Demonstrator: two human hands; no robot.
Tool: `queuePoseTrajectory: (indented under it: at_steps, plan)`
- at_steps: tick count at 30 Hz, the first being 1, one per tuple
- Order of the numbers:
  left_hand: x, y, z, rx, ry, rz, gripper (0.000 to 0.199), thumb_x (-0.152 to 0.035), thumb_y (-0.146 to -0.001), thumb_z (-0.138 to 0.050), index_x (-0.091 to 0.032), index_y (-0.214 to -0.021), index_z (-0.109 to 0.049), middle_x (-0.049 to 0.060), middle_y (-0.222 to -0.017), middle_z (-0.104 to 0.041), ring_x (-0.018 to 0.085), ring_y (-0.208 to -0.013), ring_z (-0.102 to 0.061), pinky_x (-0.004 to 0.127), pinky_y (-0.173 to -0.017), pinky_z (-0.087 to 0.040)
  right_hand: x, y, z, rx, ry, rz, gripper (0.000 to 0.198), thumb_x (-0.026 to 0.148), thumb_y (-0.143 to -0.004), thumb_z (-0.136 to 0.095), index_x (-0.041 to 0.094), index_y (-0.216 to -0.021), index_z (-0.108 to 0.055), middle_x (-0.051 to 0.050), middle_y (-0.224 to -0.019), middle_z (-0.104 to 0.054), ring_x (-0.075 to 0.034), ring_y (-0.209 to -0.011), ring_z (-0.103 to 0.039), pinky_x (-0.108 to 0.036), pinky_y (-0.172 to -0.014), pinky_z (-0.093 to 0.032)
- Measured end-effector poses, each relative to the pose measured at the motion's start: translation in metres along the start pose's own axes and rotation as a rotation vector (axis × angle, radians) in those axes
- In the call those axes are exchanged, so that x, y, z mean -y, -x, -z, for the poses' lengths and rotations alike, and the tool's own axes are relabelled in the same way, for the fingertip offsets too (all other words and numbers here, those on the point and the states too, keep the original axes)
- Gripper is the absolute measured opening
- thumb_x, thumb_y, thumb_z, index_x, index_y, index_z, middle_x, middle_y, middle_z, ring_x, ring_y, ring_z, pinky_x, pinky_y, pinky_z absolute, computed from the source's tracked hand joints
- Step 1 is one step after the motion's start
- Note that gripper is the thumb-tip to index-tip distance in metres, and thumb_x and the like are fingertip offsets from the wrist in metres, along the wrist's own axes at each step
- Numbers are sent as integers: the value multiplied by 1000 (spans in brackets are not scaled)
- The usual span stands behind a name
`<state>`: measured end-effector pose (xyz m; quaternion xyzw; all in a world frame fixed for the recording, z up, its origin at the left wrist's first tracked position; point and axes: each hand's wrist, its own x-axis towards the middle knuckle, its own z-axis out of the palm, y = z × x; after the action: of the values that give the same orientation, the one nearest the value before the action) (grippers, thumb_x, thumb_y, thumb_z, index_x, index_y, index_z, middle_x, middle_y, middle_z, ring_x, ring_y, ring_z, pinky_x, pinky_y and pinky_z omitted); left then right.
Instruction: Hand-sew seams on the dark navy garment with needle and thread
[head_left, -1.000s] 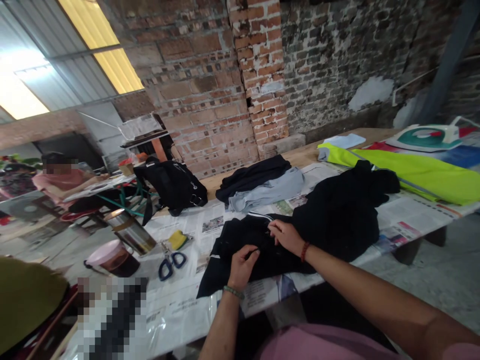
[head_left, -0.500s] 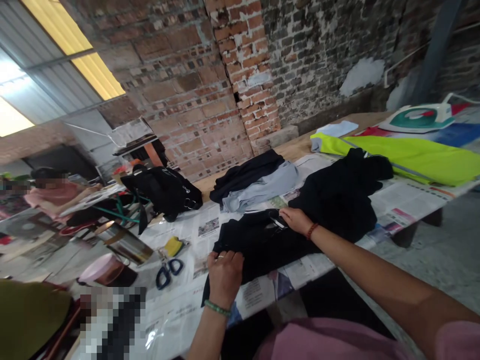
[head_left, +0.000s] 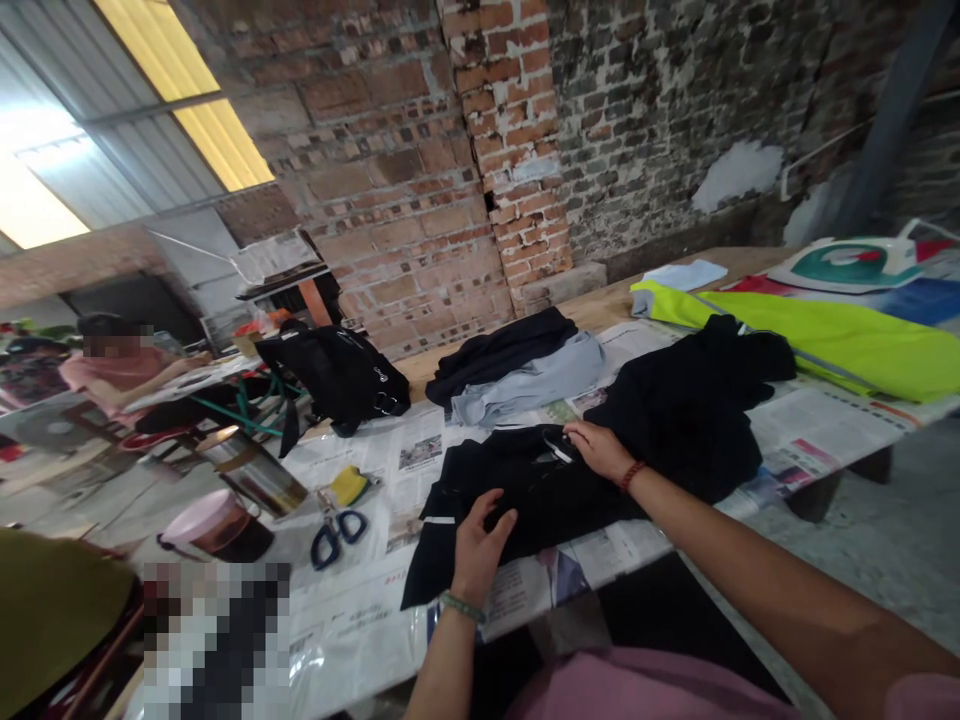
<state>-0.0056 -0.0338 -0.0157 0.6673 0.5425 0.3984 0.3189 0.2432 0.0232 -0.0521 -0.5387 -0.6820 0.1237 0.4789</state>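
A black garment [head_left: 540, 505] lies spread across the newspaper-covered table in front of me. My left hand [head_left: 484, 540] is over its left part, fingers apart and holding nothing; whether the fingertips touch the cloth I cannot tell. A short white strip [head_left: 439, 520] shows at the garment's left end. Closed in a pinch, my right hand [head_left: 600, 450] grips a small silver-and-black tool [head_left: 559, 450] above the cloth; its exact kind is too small to make out. More bunched black cloth [head_left: 682, 410] lies just beyond my right wrist.
Dark-handled scissors [head_left: 337, 538] and a yellow pad [head_left: 349, 486] lie left, near a steel flask [head_left: 251, 470] and lidded cup [head_left: 217, 525]. Behind are folded grey cloth [head_left: 532, 380] and a black bag [head_left: 337, 380]. Neon-yellow fabric [head_left: 825, 335] and an iron [head_left: 847, 265] lie right. A person [head_left: 120, 370] sits far left.
My left hand has let go of the garment's left edge and moved right, its fingers opening. The white strip there is now uncovered. My right hand keeps its grip on the small tool.
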Motion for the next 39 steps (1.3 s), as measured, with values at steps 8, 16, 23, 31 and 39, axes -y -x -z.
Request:
queuePoseTrajectory:
  at_steps: [8, 16, 23, 31, 39]
  plan:
    - [5, 7, 0, -10, 56, -89, 26, -21, -65, -61, -20, -90, -66, 3, -87, -67, 17, -79, -60, 28, -70, -48, 1, 4, -1, -78, -142, -147, 27, 33, -81, -37, 19, -93, -56, -3, -75, -63, -12, -51, -56, -27, -56, -47]
    - [8, 16, 5, 66, -122, -501, 22, -11, -73, -53, -24, -84, -67, 3, -78, -69, 17, -78, -60, 34, -79, -42, 47, -12, 17, -115, -287, -180, 30, 39, -81, -39, 17, -94, -56, 0, -61, -58, -11, -48, -53, -22, -48, -43]
    - [2, 16, 5, 115, -225, -602, 25, -14, -76, -49, -23, -66, -69, 5, -82, -66, 16, -78, -58, 33, -74, -41, 109, 5, 1, 268, -31, 389, 24, 21, -86, -37, 21, -96, -59, -5, -89, -56, -13, -82, -54, -24, -74, -43]
    - [1, 20, 2, 142, -303, -610, 21, -12, -74, -51, -24, -73, -69, 4, -79, -65, 15, -76, -57, 32, -74, -39, 94, 29, 9, 511, 301, 393, 25, 23, -87, -37, 25, -101, -58, -2, -82, -53, -10, -71, -52, -19, -61, -37]
    - [2, 18, 0, 183, -352, -612, 12, -18, -71, -58, -24, -77, -68, 3, -80, -66, 16, -75, -57, 33, -75, -36, 92, 42, 16, 578, 428, 451, 24, 18, -83, -39, 25, -94, -59, -2, -83, -53, -11, -71, -50, -20, -60, -36]
